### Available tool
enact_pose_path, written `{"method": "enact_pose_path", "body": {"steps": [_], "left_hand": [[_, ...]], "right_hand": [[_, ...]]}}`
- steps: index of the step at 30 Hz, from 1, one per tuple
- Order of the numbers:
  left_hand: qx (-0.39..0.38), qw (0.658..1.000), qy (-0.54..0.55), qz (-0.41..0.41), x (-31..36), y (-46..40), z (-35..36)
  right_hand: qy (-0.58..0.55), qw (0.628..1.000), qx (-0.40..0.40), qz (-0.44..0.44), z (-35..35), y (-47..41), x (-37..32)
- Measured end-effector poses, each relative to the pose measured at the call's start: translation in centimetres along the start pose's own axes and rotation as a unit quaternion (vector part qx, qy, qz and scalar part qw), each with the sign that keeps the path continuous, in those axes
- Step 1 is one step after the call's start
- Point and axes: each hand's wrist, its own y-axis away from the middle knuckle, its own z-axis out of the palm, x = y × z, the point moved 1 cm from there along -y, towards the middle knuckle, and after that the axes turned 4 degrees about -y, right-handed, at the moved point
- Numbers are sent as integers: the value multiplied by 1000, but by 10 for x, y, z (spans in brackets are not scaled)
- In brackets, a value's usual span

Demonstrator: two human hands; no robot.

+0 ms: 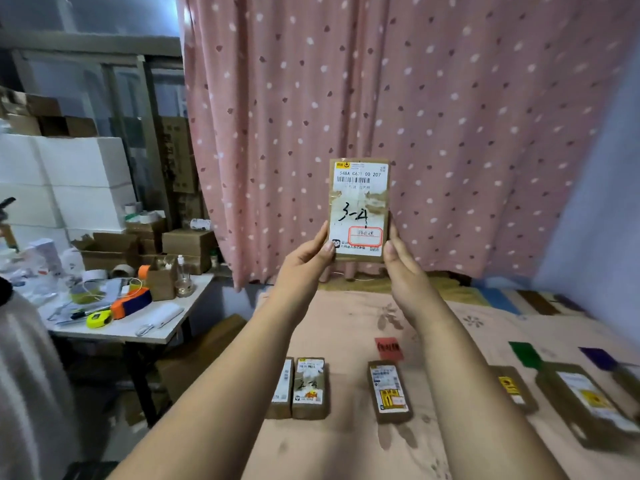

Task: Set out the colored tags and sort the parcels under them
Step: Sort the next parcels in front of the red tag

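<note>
Parcel [359,209] gripped upright by left hand [304,261] and right hand [403,268].

Bed [346,455] with parcels [389,391], tags [389,348]

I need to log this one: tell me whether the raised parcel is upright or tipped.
Upright. The parcel stands on end, label facing the camera, barcode on top; the left hand and right hand grip its lower sides.
</note>
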Motion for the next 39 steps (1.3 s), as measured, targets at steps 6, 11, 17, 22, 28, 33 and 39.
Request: {"method": "enact_pose_path", "body": {"steps": [6, 11, 17, 22, 28, 33, 39], "left_hand": [[-46, 999, -14, 14, -9, -27, 24], [-54, 998, -45, 5, -23, -36, 47], [-62, 997, -52, -10, -34, -57, 96], [-65, 994, -85, -21, -58, -64, 136], [-25, 989, -122, -83, -111, -63, 172], [6, 985, -145, -93, -130, -56, 206], [34, 964, -226, -136, -158, -44, 221]], "right_hand": [[32, 998, 31, 36, -31, -11, -6], [45, 996, 44, 57, -53, -10, 6], [34, 996, 49, 68, -100, -25, 16], [54, 996, 27, 69, -139, -39, 35], [111, 989, -11, 100, -184, -50, 84], [99, 985, -34, 138, -208, -58, 128], [80, 980, -49, 176, -220, -56, 164]]}}
